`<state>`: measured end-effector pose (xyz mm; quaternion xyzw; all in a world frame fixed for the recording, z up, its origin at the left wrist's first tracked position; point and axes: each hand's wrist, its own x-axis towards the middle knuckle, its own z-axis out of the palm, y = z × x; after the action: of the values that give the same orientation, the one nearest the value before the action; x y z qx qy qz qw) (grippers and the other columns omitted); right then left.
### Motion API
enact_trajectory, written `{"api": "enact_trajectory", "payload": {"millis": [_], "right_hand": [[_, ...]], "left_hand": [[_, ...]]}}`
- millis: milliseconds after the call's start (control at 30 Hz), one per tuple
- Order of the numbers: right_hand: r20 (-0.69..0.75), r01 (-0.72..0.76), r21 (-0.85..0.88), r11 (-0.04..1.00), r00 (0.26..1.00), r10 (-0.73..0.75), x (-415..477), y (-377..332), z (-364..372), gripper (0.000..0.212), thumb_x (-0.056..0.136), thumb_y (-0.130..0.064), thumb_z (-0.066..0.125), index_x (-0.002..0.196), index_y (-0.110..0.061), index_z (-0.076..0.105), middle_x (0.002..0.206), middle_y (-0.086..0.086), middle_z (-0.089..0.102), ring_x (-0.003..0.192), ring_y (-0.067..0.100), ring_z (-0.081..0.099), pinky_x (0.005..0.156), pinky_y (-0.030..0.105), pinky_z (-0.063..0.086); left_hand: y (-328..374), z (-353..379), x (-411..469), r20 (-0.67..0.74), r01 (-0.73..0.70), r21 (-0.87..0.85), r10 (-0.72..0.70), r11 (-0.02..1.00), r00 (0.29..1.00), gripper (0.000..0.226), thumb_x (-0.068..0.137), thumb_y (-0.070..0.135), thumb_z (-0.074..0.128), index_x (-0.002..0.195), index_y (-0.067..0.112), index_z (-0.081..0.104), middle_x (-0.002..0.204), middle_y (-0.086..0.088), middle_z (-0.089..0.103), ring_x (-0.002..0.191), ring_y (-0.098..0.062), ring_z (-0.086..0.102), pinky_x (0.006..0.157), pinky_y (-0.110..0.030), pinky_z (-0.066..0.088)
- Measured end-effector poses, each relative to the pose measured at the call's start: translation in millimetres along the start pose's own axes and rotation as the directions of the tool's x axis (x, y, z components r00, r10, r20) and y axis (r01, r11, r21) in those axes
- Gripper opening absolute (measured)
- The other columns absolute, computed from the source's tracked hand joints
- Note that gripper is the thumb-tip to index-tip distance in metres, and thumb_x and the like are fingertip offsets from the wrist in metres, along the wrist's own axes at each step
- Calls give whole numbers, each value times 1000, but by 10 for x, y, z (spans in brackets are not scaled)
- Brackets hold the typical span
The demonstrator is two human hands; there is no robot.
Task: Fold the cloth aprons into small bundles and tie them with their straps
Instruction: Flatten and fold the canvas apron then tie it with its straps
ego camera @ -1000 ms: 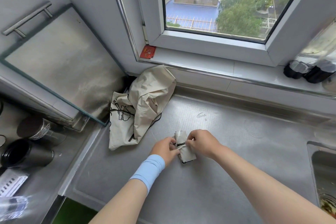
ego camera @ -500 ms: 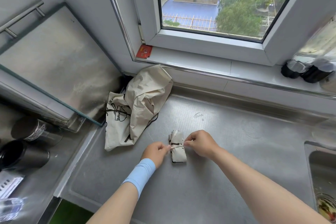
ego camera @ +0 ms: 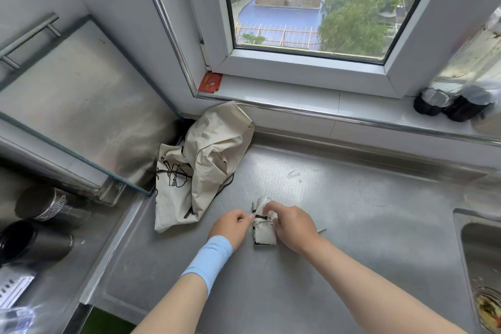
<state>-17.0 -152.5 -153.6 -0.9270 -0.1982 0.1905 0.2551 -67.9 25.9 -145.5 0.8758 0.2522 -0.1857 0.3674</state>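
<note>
Since half a second ago the right hand [ego camera: 292, 225] has closed in from the side and now lies over the folded apron bundle [ego camera: 264, 236], hiding its right edge. The left hand [ego camera: 233, 226] has also drawn closer.

The bundle lies on the steel counter [ego camera: 352, 266] directly between the two hands. Its long axis runs away from the person, leaning slightly left at the far end. The strap [ego camera: 261, 221] crosses its middle from side to side, so the tightening pull has to go outward, left and right.

The left hand pinches one strap end just beside the bundle. The right hand's fingers curl down at the knot, apparently gripping the other end, whose tail [ego camera: 321, 230] pokes out beyond the wrist. The right hand is nearer, since it touches the cloth.

A second apron [ego camera: 208, 160] lies crumpled and unfolded in the far left corner, still to be done.

In the sink [ego camera: 466, 241] on the right, the drain strainer [ego camera: 488, 309] holds food scraps. Two black cups [ego camera: 35, 241] lie on their sides at the left, and I cannot tell what is in them.
</note>
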Motion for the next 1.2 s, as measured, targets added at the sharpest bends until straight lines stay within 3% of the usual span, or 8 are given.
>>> {"api": "enact_trajectory", "payload": {"millis": [133,267,400,533,700,933,1067,1200], "right_hand": [[-28,0,-35,999,1000,-1,31,35,-9,25,87,-23,54,103,-37,67,76,1,68,73,24,61,61,31,44],[-32,-28,108,994,999,32,-4,2,-27,24,84,-21,53,94,-36,69,61,-8,60,62,16,52,56,28,35],[68,-145,275,950,989,131,-3,33,-142,22,84,-22,59,91,-38,73,56,-13,49,57,4,47,52,17,33],[108,-208,508,836,978,178,-25,75,-249,34,68,-36,57,99,-33,68,51,-14,44,51,4,41,56,24,36],[49,-166,509,845,985,163,4,119,-248,14,77,-47,76,83,-34,76,51,-15,46,53,3,40,55,20,34],[141,-269,676,686,961,238,64,37,-253,4,80,-22,71,79,-18,72,75,1,71,64,8,58,64,24,46],[190,-298,739,604,953,238,54,-39,-278,4,88,-11,68,84,-10,68,66,-2,62,43,-1,44,46,12,36],[175,-323,470,821,946,272,46,156,-298,14,85,-31,71,74,-21,71,71,-7,67,60,6,56,58,20,43]], "left_hand": [[245,-64,-30,57,-179,-74,183,981,981,18,91,33,59,75,25,64,92,8,53,83,-9,53,69,-18,33],[435,36,-34,135,-292,-14,291,956,947,14,92,30,55,78,32,59,93,12,57,86,-7,53,71,-18,34],[432,60,29,159,-271,-38,273,962,949,17,95,31,49,79,37,54,92,10,66,86,-13,58,76,-27,44],[423,77,81,168,-240,-49,245,969,955,13,92,32,50,83,32,59,90,10,68,88,-14,61,79,-28,46],[431,69,125,156,-226,-97,239,969,958,13,91,31,60,85,28,71,88,8,71,86,-9,64,76,-19,46],[362,97,129,149,-184,-123,202,975,968,11,87,31,68,84,30,78,76,13,71,72,-3,59,67,-14,44],[398,148,116,131,-198,-61,205,978,970,14,88,28,66,89,21,79,71,7,64,71,-7,54,61,-8,35],[389,145,178,103,-132,-130,146,983,984,16,88,29,68,99,24,78,87,7,71,84,-8,62,71,-15,38]]}}
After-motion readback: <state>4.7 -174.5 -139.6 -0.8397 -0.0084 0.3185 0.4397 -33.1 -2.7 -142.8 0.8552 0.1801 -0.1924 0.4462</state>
